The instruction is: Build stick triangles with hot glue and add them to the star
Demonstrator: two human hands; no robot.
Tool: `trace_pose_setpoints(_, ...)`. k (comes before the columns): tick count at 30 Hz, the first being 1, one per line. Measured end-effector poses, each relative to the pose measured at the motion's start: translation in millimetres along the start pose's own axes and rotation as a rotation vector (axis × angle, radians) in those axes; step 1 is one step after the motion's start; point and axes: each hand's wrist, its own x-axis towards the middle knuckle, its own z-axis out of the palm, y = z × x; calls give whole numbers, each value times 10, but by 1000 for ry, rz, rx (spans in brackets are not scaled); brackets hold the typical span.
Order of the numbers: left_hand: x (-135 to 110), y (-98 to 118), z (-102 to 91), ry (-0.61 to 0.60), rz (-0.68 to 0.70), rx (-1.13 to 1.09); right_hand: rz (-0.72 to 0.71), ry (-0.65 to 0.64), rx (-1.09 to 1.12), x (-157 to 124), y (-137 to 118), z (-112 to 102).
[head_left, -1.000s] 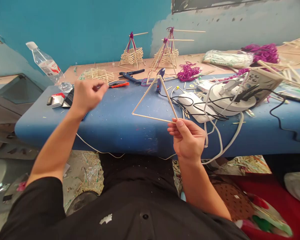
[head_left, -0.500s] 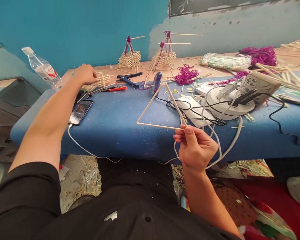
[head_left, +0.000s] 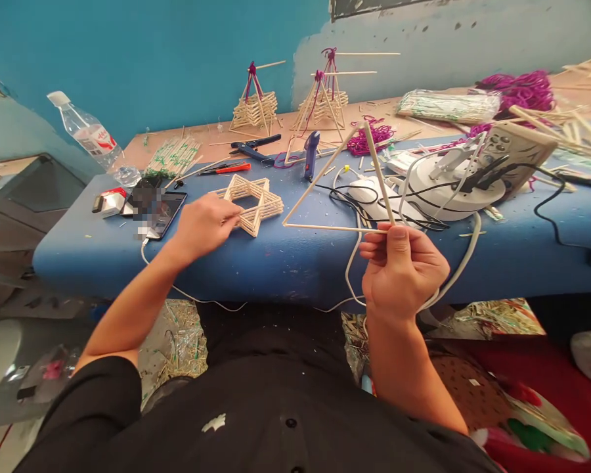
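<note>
My left hand [head_left: 207, 226] is closed on the near-left edge of a star-shaped stick frame [head_left: 256, 209], built of stacked thin wooden sticks, just over the blue table cover. Pinched at one corner between the thumb and fingers of my right hand [head_left: 404, 266] is a triangle of wooden sticks [head_left: 320, 228], held tilted up above the table. Behind the triangle stands a dark blue glue gun [head_left: 311, 155]. Pliers [head_left: 256, 148] and a red-handled cutter [head_left: 226, 169] lie beyond the star frame.
Finished stick pieces with purple yarn tops [head_left: 254, 108] stand at the back. A power strip [head_left: 374, 197] with tangled cables and a white round device [head_left: 440, 190] crowd the right. On the left are a phone [head_left: 170, 213], a plastic bottle [head_left: 91, 138] and bundled sticks [head_left: 172, 156].
My left hand has come back toward me from the rear left, bringing the star-shaped stick frame forward. My right hand has lifted the triangle slightly and shifted it right.
</note>
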Motion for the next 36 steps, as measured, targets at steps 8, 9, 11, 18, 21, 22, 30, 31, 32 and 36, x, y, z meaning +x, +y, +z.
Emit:
trace_pose_setpoints(8,157,48,286,42,1,-361,20,-40,-22,-61,-21,176)
trace_pose_setpoints(9,167,55,278,52,-2,-391,33,-54,-20,-63,-12,211)
trace_pose_setpoints(11,129,107,240,113,-34,-430,74,-89,-26,-66,11,289)
trace_pose_setpoints(18,-299,477,-13,84,-581,-1034,273,-280,-85,-124,71,537)
trace_pose_setpoints(21,-403,532,-104,39,-729,-1066,324,-386,-122,-150,84,640)
trace_pose_setpoints(22,-415,520,-126,52,-768,-1054,332,-418,-141,-153,83,676)
trace_pose_setpoints(30,-24,64,-214,103,-764,-848,143,-611,-260,-145,35,940)
trace_pose_setpoints(31,75,-2,-218,71,-727,-813,99,-639,-289,-144,45,965)
trace_pose_setpoints(32,177,-65,-219,35,-685,-766,49,-664,-322,-142,63,990)
trace_pose_setpoints(36,565,-263,-197,-98,-437,-496,-222,-694,-490,-107,187,1073)
